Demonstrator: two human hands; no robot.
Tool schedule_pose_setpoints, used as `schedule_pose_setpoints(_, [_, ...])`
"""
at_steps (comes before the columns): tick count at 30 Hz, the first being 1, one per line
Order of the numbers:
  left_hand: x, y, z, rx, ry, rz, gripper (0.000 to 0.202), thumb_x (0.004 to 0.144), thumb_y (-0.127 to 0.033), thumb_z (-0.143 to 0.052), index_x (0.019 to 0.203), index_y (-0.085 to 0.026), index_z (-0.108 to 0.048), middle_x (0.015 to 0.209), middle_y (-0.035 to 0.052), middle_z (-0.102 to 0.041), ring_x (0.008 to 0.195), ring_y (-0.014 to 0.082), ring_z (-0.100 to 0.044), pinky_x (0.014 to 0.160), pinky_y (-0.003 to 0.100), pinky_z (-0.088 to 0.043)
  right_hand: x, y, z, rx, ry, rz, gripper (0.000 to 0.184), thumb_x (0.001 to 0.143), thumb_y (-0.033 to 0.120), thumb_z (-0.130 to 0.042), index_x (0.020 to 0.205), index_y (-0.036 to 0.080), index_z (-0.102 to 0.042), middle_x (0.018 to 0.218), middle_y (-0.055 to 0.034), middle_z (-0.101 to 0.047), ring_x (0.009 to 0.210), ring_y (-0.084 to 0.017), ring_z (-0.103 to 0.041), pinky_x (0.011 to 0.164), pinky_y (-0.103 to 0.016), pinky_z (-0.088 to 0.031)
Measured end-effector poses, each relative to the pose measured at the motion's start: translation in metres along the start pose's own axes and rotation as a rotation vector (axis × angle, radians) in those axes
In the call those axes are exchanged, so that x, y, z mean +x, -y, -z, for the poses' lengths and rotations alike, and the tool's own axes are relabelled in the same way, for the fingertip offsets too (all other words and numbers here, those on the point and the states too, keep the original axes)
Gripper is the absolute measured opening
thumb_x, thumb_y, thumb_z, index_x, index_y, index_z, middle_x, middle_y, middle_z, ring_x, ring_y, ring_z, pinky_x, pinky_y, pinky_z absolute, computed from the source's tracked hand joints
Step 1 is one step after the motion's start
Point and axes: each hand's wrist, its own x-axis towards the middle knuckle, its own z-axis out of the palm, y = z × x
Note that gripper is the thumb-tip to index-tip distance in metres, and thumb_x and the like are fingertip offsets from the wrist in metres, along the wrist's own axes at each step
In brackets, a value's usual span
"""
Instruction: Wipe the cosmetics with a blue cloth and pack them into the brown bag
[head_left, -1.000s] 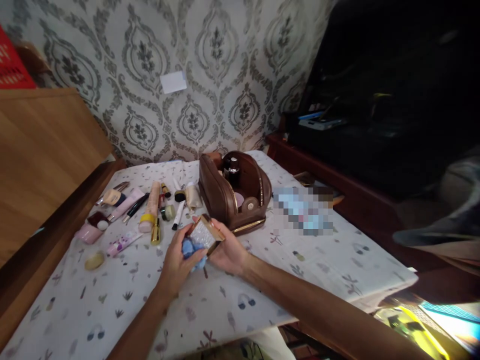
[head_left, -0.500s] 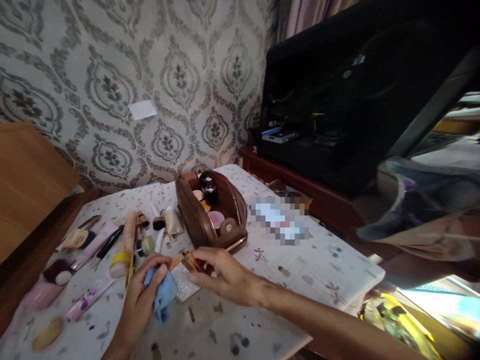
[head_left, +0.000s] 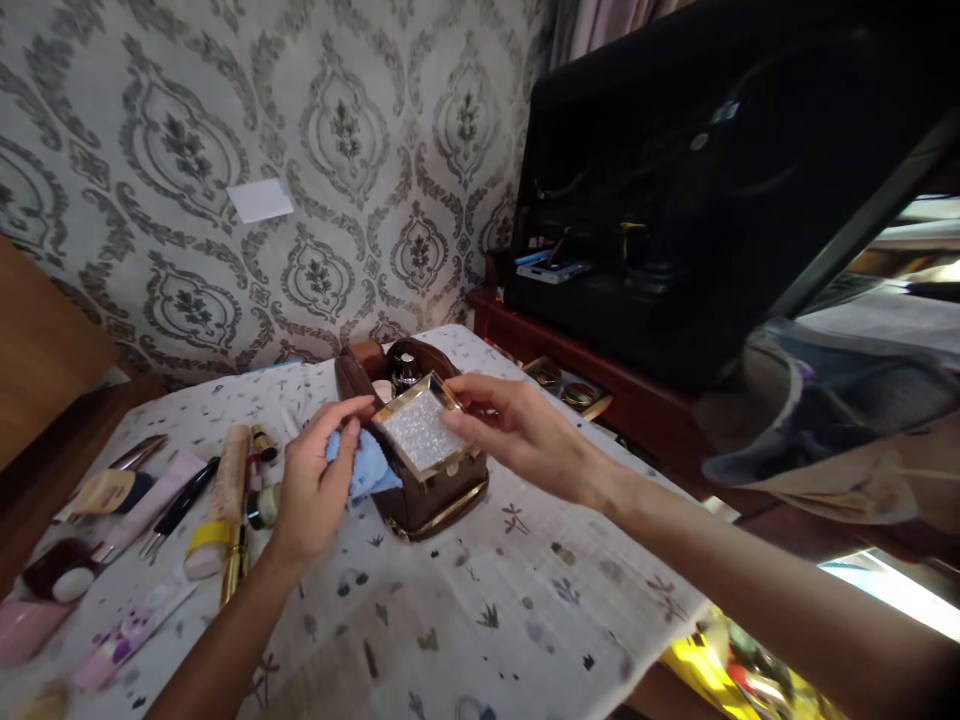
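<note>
- Compact [head_left: 420, 432], centre: rough silver glitter edged in glossy, metallic gold
- Blue cloth [head_left: 370, 467], left of centre: soft-looking, matt
- Bag [head_left: 420, 505], centre: smooth, leather-like; shiny metal zip [head_left: 457, 508]
- Tablecloth [head_left: 450, 640], lower middle: matt fabric
- Board [head_left: 45, 370], far left: smooth wood
- Card [head_left: 260, 201], upper left: matt paper

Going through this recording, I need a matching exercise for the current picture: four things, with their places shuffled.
Things
1. glittery case
2. blue cloth
3. brown bag
4. white card

Places
A. on the patterned wall
B. held in the left hand
C. on the table
D. held in the right hand

Right pairs: 1-D, 2-B, 3-C, 4-A
</note>
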Motion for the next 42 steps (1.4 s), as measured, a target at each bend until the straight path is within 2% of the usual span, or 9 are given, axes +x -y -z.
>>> schedule_pose_setpoints(2, [0.001,0.004,-0.004,0.137,0.039,-0.179,0.031,0.099,-0.025,-0.046,0.121,-0.021,-0.067,0.117,0.0074,-0.072,0.111,0.0219,-0.065,0.1,0.039,-0.051,0.008,-0.003,0.008,-0.076,-0.048,0.008,0.03,0.093,0.04,-0.054,0.099,0.016,-0.069,0.088,-0.0053,-0.069,0.076,-0.017,-0.059,0.064,-0.027,-0.044])
schedule_pose_setpoints(4, [-0.002,0.011,-0.007,0.228,0.081,-0.299,0.037,0.099,-0.018,-0.042,0.129,-0.022,-0.063,0.122,0.0084,-0.07,0.116,0.0225,-0.063,0.102,0.042,-0.051,0.017,-0.006,0.015,-0.165,-0.087,0.027,0.024,0.09,0.037,-0.057,0.094,0.017,-0.07,0.086,-0.0045,-0.068,0.075,-0.017,-0.058,0.064,-0.027,-0.043])
schedule_pose_setpoints(10, [-0.012,0.026,-0.007,0.311,0.146,-0.472,0.041,0.096,-0.008,-0.042,0.129,-0.023,-0.062,0.124,0.007,-0.07,0.124,0.0223,-0.059,0.105,0.042,-0.051,0.043,-0.007,0.018,-0.461,-0.089,-0.013,0.016,0.086,0.029,-0.064,0.077,0.016,-0.068,0.071,-0.0018,-0.062,0.064,-0.014,-0.052,0.064,-0.027,-0.037])
schedule_pose_setpoints(16, [-0.012,0.028,-0.005,0.309,0.171,-0.487,0.044,0.095,-0.005,-0.043,0.132,-0.023,-0.059,0.127,0.0077,-0.068,0.127,0.0225,-0.057,0.106,0.04,-0.051,0.062,-0.003,-0.006,-0.897,0.101,-0.127,0.016,0.089,0.022,-0.057,0.086,0.012,-0.07,0.096,-0.0169,-0.072,0.09,-0.03,-0.067,0.074,-0.035,-0.044])
schedule_pose_setpoints(20, [-0.013,0.029,-0.004,0.298,0.173,-0.488,0.047,0.095,-0.006,-0.043,0.136,-0.025,-0.057,0.129,0.0082,-0.067,0.127,0.0247,-0.058,0.105,0.044,-0.052,0.072,-0.011,-0.023,-0.984,0.218,-0.123,0.019,0.087,0.014,-0.056,0.094,0.008,-0.073,0.098,-0.0243,-0.073,0.098,-0.038,-0.068,0.079,-0.043,-0.049])
schedule_pose_setpoints(25, [-0.014,0.03,-0.004,0.287,0.167,-0.509,0.045,0.096,-0.007,-0.044,0.137,-0.024,-0.056,0.128,0.0084,-0.068,0.126,0.0251,-0.058,0.103,0.045,-0.053,0.08,-0.016,-0.036,-0.987,0.302,-0.127,0.015,0.082,0.003,-0.061,0.088,0.009,-0.074,0.099,-0.0225,-0.075,0.101,-0.036,-0.069,0.084,-0.043,-0.051])
schedule_pose_setpoints(32, [-0.013,0.03,-0.003,0.31,0.187,-0.508,0.042,0.098,-0.008,-0.043,0.136,-0.021,-0.055,0.129,0.0091,-0.067,0.127,0.0243,-0.056,0.104,0.044,-0.052,0.087,-0.024,-0.053,-0.962,0.328,-0.143,0.017,0.075,-0.003,-0.068,0.083,0.012,-0.072,0.097,-0.0188,-0.076,0.098,-0.033,-0.071,0.085,-0.04,-0.054])
schedule_pose_setpoints(38, [-0.013,0.031,-0.003,0.309,0.18,-0.507,0.044,0.097,-0.009,-0.043,0.137,-0.023,-0.055,0.129,0.0087,-0.067,0.127,0.0252,-0.057,0.105,0.045,-0.052,0.091,-0.04,-0.056,-0.933,0.286,-0.174,0.036,0.075,-0.003,-0.07,0.11,0.008,-0.067,0.1,-0.0223,-0.076,0.102,-0.035,-0.072,0.085,-0.04,-0.055])
schedule_pose_setpoints(42, [-0.013,0.031,-0.003,0.31,0.186,-0.505,0.043,0.097,-0.009,-0.043,0.137,-0.022,-0.055,0.129,0.0086,-0.067,0.127,0.0249,-0.057,0.104,0.044,-0.053,0.095,-0.047,-0.056,-0.926,0.275,-0.203,0.038,0.078,0.001,-0.07,0.115,0.008,-0.065,0.102,-0.0221,-0.076,0.104,-0.033,-0.072,0.087,-0.038,-0.055])
